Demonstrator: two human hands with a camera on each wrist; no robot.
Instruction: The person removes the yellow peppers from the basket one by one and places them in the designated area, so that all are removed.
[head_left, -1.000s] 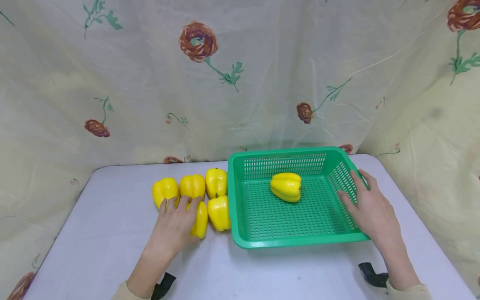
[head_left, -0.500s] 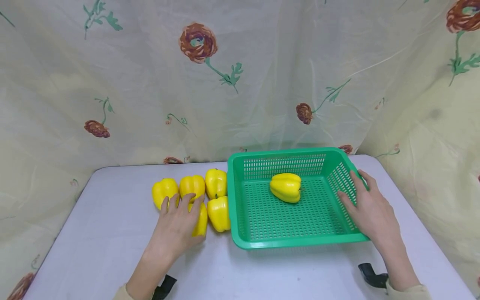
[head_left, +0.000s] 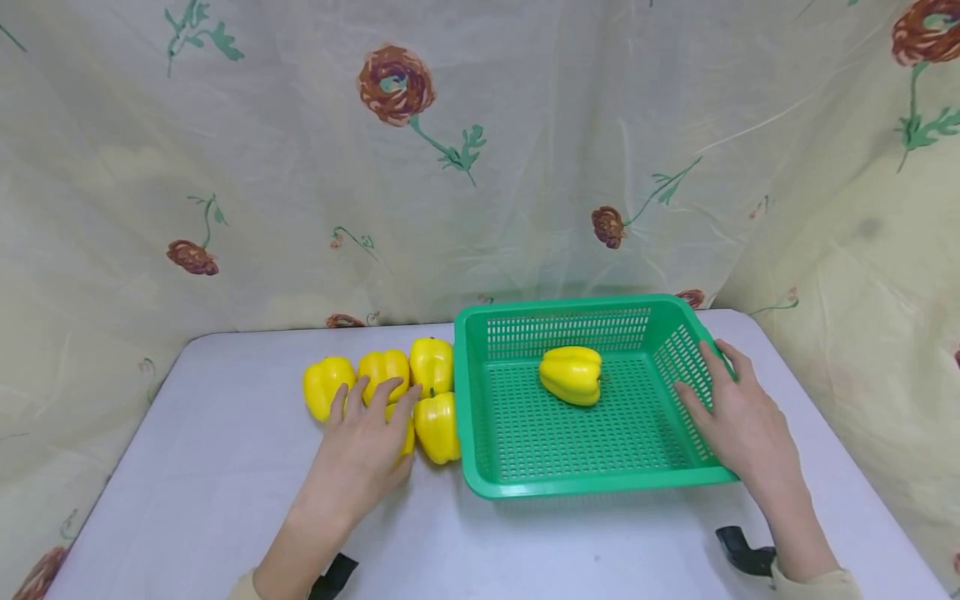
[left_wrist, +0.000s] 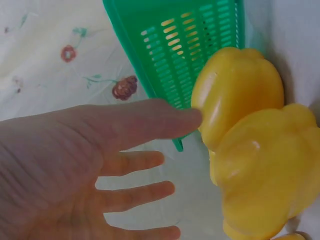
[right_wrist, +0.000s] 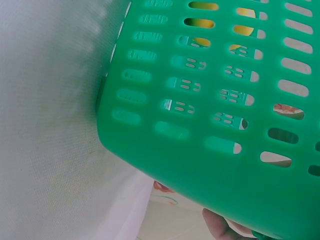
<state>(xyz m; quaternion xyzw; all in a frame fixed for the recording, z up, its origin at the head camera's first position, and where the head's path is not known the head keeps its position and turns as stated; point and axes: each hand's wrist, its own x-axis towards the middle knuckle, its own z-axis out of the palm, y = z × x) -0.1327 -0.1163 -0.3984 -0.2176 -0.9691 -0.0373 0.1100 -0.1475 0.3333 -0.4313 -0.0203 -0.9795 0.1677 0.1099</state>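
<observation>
My left hand (head_left: 358, 457) hovers over the near yellow bell pepper (head_left: 409, 440), which it mostly covers. Its fingers are spread and fairly straight. In the left wrist view the thumb (left_wrist: 155, 120) overlaps the edge of one bell pepper (left_wrist: 240, 92); whether it touches is unclear. Other yellow bell peppers (head_left: 327, 387) lie grouped left of the green basket (head_left: 585, 490). My right hand (head_left: 750, 429) grips the basket's right rim, thumb inside and fingers outside. In the right wrist view the basket's wall (right_wrist: 190, 150) hides most of that hand.
One yellow bell pepper (head_left: 572, 375) lies on its side in the basket. A white cloth (head_left: 585, 550) covers the table. A flowered curtain (head_left: 525, 233) hangs behind it and along the right. Black curved pieces (head_left: 742, 552) extend from both wrists.
My left hand has shifted slightly right and away from me, and its fingers look straighter. The right hand, basket and peppers have hardly moved.
</observation>
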